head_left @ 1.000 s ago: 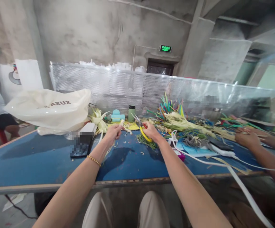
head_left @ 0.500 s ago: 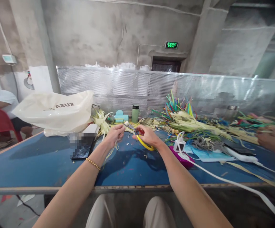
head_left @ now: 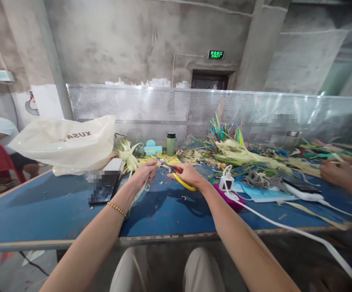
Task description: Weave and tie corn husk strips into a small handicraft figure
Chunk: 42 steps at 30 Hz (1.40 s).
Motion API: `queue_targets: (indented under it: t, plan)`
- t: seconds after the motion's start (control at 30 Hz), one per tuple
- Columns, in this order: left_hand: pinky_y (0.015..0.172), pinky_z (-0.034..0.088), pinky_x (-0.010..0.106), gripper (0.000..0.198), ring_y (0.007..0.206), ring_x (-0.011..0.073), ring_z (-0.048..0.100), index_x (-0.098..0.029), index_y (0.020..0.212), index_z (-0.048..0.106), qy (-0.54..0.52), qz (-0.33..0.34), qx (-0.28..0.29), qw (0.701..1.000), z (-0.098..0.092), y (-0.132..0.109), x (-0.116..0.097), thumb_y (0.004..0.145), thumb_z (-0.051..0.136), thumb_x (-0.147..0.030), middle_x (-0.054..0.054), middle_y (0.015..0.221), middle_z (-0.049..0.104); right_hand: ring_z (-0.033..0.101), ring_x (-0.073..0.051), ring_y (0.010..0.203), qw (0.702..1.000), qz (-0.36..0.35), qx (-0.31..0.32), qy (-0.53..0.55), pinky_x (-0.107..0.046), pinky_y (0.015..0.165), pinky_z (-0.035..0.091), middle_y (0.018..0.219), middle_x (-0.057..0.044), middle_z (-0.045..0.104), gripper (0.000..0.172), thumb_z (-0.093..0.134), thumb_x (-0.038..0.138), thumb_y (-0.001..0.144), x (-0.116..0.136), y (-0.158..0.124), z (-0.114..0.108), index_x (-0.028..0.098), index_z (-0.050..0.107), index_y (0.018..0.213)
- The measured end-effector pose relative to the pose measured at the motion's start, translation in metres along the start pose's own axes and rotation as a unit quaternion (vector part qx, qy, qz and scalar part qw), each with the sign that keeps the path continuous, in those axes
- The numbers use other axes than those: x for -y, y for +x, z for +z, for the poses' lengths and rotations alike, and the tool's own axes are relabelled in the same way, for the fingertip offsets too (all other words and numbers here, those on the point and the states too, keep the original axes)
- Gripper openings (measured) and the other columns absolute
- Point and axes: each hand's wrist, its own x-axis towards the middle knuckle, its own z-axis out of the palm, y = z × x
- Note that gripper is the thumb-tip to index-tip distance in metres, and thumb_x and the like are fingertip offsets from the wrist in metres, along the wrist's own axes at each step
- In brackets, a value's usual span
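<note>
My left hand (head_left: 145,175) is closed in a pinch on a pale, flat plant-fibre strip (head_left: 137,198), which trails down beside my wrist. My right hand (head_left: 188,176) grips a pair of scissors (head_left: 184,183) with yellow and red handles. The blades point left and reach the fingertips of my left hand, where a small pale bit shows; its exact shape is too small to tell. Both hands are above the blue table (head_left: 166,221). Behind my left hand lies a bundle of pale husk strips (head_left: 127,153).
Left: a dark tablet-like device (head_left: 104,190) and a large white bag (head_left: 63,142). Behind stands a green bottle (head_left: 171,144). Right: a white charger (head_left: 226,183) with a long cable, a husk pile (head_left: 239,154), coloured strands, and another person's hands (head_left: 340,172).
The view has shifted slightly, so most things sit a little further left. My hands keep nearly the same pose. The other person's hands at the right now show more clearly, with a pale strip.
</note>
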Motion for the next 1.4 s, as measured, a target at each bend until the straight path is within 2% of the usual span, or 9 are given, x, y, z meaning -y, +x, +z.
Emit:
queue_targets:
  t: [0.33, 0.57, 0.67, 0.77, 0.83, 0.97, 1.13, 1.33, 1.4]
  plan:
    - [0.029, 0.018, 0.018, 0.018, 0.024, 0.0066, 0.022, -0.019, 0.086, 0.055, 0.016, -0.042, -0.028, 0.999, -0.001, 0.0, 0.001, 0.07, 0.063, -0.022, -0.012, 0.034, 0.032, 0.065, -0.02, 0.082, 0.999, -0.017, 0.023, 0.017, -0.025, 0.073, 0.046, 0.09, -0.003, 0.075, 0.036, 0.071, 0.038, 0.075, -0.007, -0.001, 0.005, 0.018, 0.075, 0.104]
    - [0.03, 0.017, 0.017, 0.021, 0.024, 0.0054, 0.024, -0.015, 0.096, 0.06, 0.001, -0.025, -0.017, 1.0, -0.001, -0.002, -0.001, 0.076, 0.062, -0.022, -0.011, 0.036, 0.036, 0.055, -0.014, 0.062, 1.0, -0.005, 0.007, -0.026, -0.022, 0.057, 0.037, 0.066, 0.0, 0.065, 0.032, 0.061, 0.044, 0.082, -0.009, 0.0, 0.007, 0.016, 0.076, 0.09]
    - [0.032, 0.028, 0.017, 0.015, 0.028, 0.0069, 0.039, -0.011, 0.092, 0.06, -0.018, 0.011, -0.049, 0.999, 0.0, -0.002, -0.004, 0.083, 0.06, -0.023, -0.004, 0.043, 0.051, 0.054, -0.015, 0.063, 0.998, 0.01, -0.04, -0.051, -0.023, 0.058, 0.037, 0.068, -0.001, 0.066, 0.033, 0.062, 0.046, 0.081, -0.011, 0.002, 0.007, 0.017, 0.075, 0.088]
    - [0.045, 0.045, 0.019, 0.015, 0.045, 0.0113, 0.06, -0.009, 0.088, 0.06, -0.066, 0.06, -0.106, 0.99, 0.001, -0.002, -0.01, 0.088, 0.058, -0.024, 0.006, 0.06, 0.065, 0.061, -0.018, 0.073, 0.993, 0.039, -0.091, -0.064, -0.025, 0.066, 0.042, 0.084, -0.005, 0.072, 0.035, 0.064, 0.046, 0.08, -0.013, 0.004, 0.008, 0.018, 0.074, 0.099]
    - [0.054, 0.053, 0.022, 0.015, 0.056, 0.0137, 0.066, -0.011, 0.091, 0.059, -0.12, 0.096, -0.136, 0.979, -0.001, -0.003, -0.016, 0.089, 0.058, -0.026, 0.007, 0.07, 0.069, 0.064, -0.021, 0.083, 0.988, 0.067, -0.103, -0.091, -0.027, 0.071, 0.044, 0.095, -0.007, 0.074, 0.039, 0.065, 0.045, 0.078, -0.014, 0.005, 0.01, 0.02, 0.072, 0.108]
    - [0.064, 0.058, 0.03, 0.017, 0.066, 0.0166, 0.07, -0.016, 0.098, 0.058, -0.195, 0.138, -0.15, 0.959, -0.007, -0.004, -0.027, 0.09, 0.058, -0.031, 0.006, 0.075, 0.07, 0.066, -0.026, 0.091, 0.976, 0.11, -0.018, -0.189, -0.029, 0.073, 0.044, 0.102, -0.009, 0.073, 0.038, 0.064, 0.03, 0.075, -0.015, 0.004, 0.017, 0.023, 0.07, 0.113]
    - [0.061, 0.056, 0.022, 0.013, 0.061, 0.0104, 0.065, -0.017, 0.097, 0.057, -0.278, 0.146, -0.133, 0.94, -0.017, -0.005, -0.034, 0.09, 0.059, -0.027, 0.001, 0.071, 0.065, 0.065, -0.027, 0.096, 0.963, 0.107, 0.094, -0.229, -0.028, 0.073, 0.044, 0.107, -0.012, 0.072, 0.039, 0.062, 0.018, 0.069, -0.018, -0.001, 0.02, 0.019, 0.072, 0.108]
    - [0.048, 0.047, 0.014, 0.012, 0.048, 0.0041, 0.054, -0.018, 0.097, 0.057, -0.294, 0.124, -0.083, 0.944, -0.019, -0.008, -0.037, 0.089, 0.061, -0.026, -0.002, 0.067, 0.06, 0.065, -0.028, 0.095, 0.948, 0.099, 0.141, -0.266, -0.03, 0.071, 0.044, 0.102, -0.011, 0.073, 0.026, 0.066, 0.029, 0.075, -0.004, -0.011, 0.012, 0.025, 0.075, 0.099]
    - [0.05, 0.049, 0.016, 0.017, 0.049, 0.0053, 0.056, -0.017, 0.097, 0.057, -0.258, 0.141, -0.087, 0.952, -0.015, -0.009, -0.036, 0.087, 0.064, -0.029, -0.002, 0.066, 0.061, 0.065, -0.028, 0.092, 0.947, 0.094, 0.116, -0.285, -0.031, 0.072, 0.045, 0.096, -0.013, 0.072, 0.016, 0.067, 0.028, 0.076, 0.006, -0.009, 0.009, 0.021, 0.076, 0.088]
